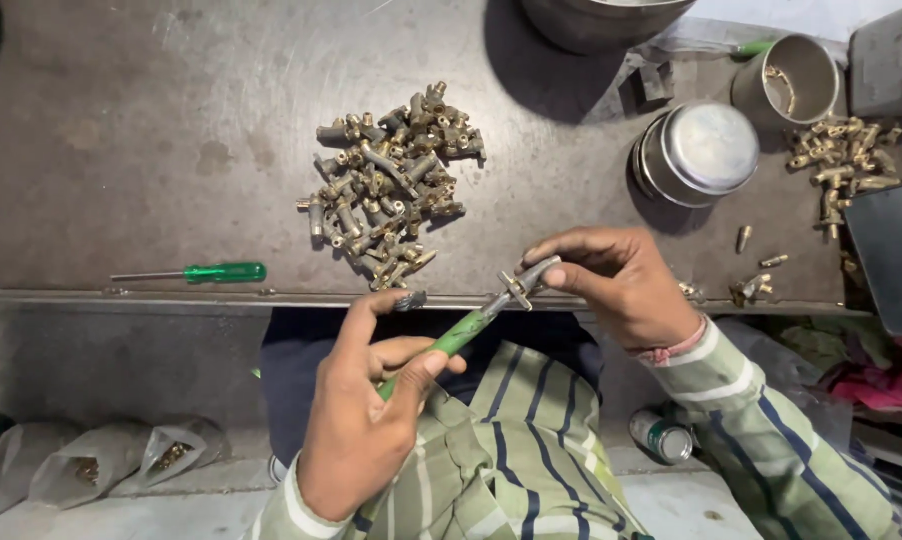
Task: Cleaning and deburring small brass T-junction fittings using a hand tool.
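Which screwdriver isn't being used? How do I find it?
Look at the grey metal table, left of the pile of brass fittings. Near the table's front edge lies a screwdriver by itself. Its handle is green like the one in the left hand, but no hand touches it.

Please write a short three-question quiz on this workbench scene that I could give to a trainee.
1. True or false: the left hand holds a green-handled screwdriver.
2. What does the right hand pinch at the tool's tip? A) a plastic cap B) a small metal fitting C) a coin
3. Fill in: a second green-handled screwdriver lies on the metal table, to the ____ of the pile of fittings as the picture shows it.

Key: 1 true; 2 B; 3 left.
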